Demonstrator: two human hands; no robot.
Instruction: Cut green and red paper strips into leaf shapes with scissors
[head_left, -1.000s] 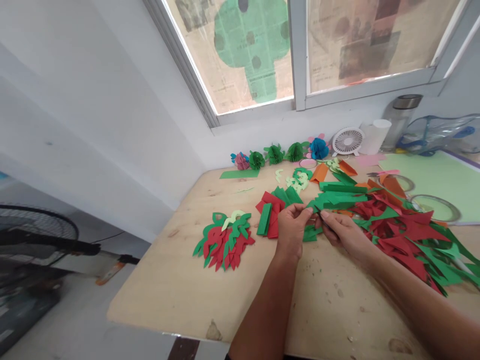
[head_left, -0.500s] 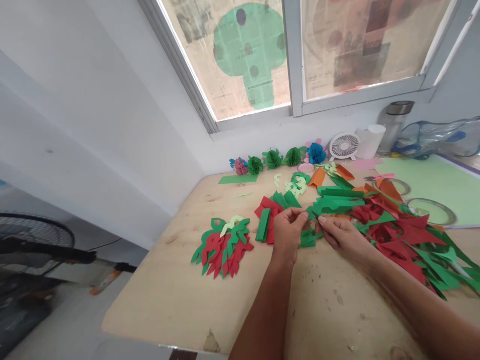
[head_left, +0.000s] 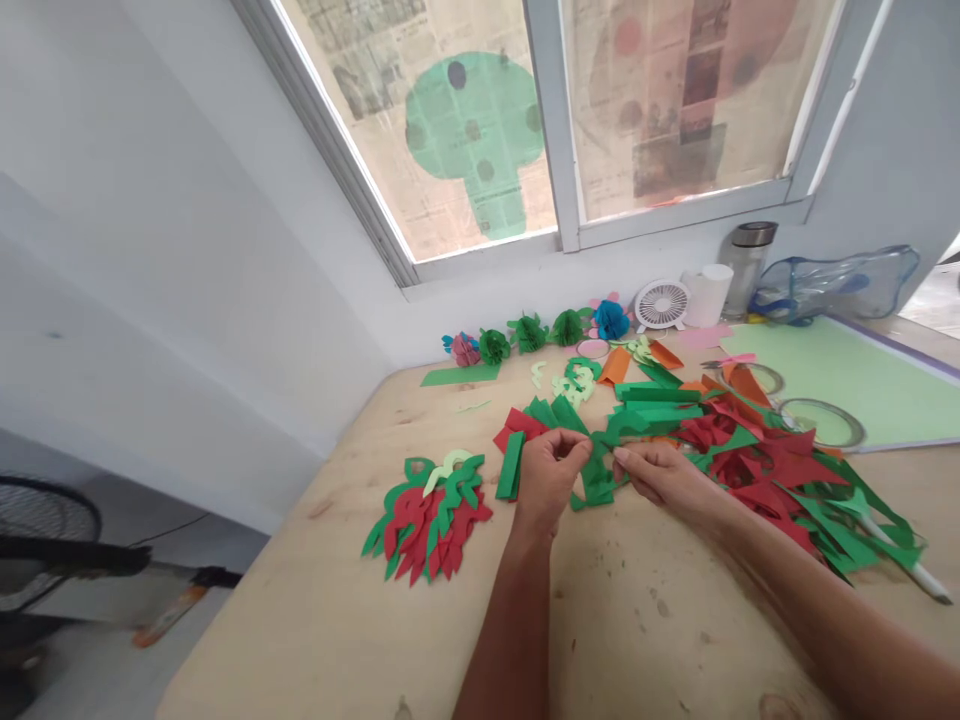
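Observation:
My left hand (head_left: 553, 470) is closed in a pinch at the left edge of a cut piece of green paper (head_left: 598, 468). Opposite it, my right hand (head_left: 660, 472) pinches the right side of the same piece, its fingertips partly hiding the paper. Just left of my left hand lie a folded green paper strip (head_left: 510, 465) and a piece of red paper (head_left: 517, 428). Farther left, red and green paper leaf shapes (head_left: 427, 520) are heaped on the wooden table (head_left: 300, 610).
Red and green scraps (head_left: 772, 460) pile up to the right, with a white pen (head_left: 930, 583) beside them. Tape rolls (head_left: 821, 422) rest on a pale green sheet (head_left: 885, 370). Along the wall stand paper flowers (head_left: 529, 333), a small fan (head_left: 661, 304) and a bottle (head_left: 750, 265).
The view has shifted, so the table sits slightly lower and farther left. Both hands stay over the same spot, slightly farther apart, and more of the green paper shows between them.

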